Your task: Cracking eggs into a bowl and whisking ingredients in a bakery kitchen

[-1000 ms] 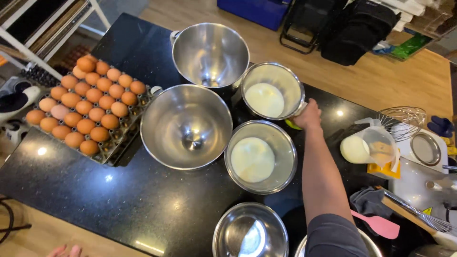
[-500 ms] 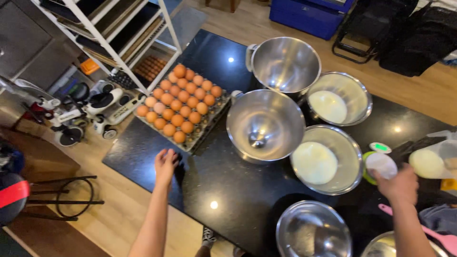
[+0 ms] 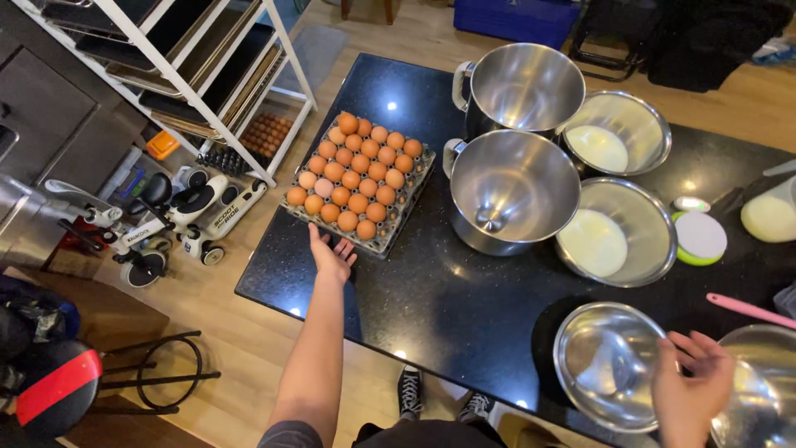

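Observation:
My left hand (image 3: 332,256) reaches out with fingers spread, just short of the near edge of a tray of brown eggs (image 3: 360,182) on the black countertop (image 3: 448,290). It holds nothing. My right hand (image 3: 690,394) hovers open at the lower right, between an empty steel bowl (image 3: 609,365) and another steel bowl (image 3: 763,390) at the frame edge. Two empty steel mixer bowls with handles (image 3: 512,191) (image 3: 524,87) stand behind. Two steel bowls holding white liquid (image 3: 618,232) (image 3: 615,133) sit to their right.
A white-and-green round scale (image 3: 699,236) and a pink spatula (image 3: 750,309) lie at the right, with a jug of pale liquid (image 3: 771,214) beyond. A white rack of baking trays (image 3: 199,75) and a small ride-on toy (image 3: 166,211) stand on the wooden floor to the left.
The view has swung left. My left hand has come up over the counter towards the egg tray. My right hand has drawn back from the far bowls to the near bowls.

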